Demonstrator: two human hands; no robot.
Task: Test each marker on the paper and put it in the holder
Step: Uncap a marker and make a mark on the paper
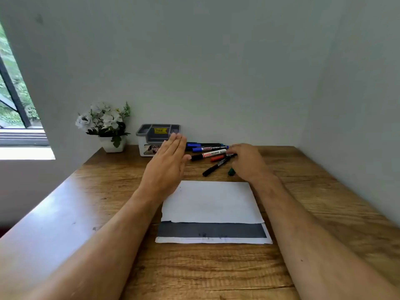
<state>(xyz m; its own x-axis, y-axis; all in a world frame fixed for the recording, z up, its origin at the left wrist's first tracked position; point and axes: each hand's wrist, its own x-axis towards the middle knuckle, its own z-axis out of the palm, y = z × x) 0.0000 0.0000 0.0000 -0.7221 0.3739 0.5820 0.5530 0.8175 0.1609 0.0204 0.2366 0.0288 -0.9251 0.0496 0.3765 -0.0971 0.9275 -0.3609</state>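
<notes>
On a wooden desk [112, 213] a white sheet of paper [211, 202] lies flat in front of the person, over a second sheet with a dark band [212, 230] at its near edge. At 12 o'clock from the paper the markers lie in a loose cluster. Two blue markers [198, 148] and a white-barrelled marker [208, 154] have their long axes running about 3 to 9 o'clock, caps toward 9. A red marker [217, 158] lies just beside them. A black marker [216, 166] lies slanted, its cap end toward 7 o'clock. The holder [151, 137], a grey-and-white caddy, stands at 10 o'clock from the paper, near a pot of white flowers [104, 124].

The left hand [166, 163] hovers flat, fingers straight and together, pointing toward 1 o'clock. The right hand [249, 162] covers the markers' 3 o'clock ends, fingers curled down; whether it pinches one cannot be told. A green cap [231, 171] peeks out beside it.
</notes>
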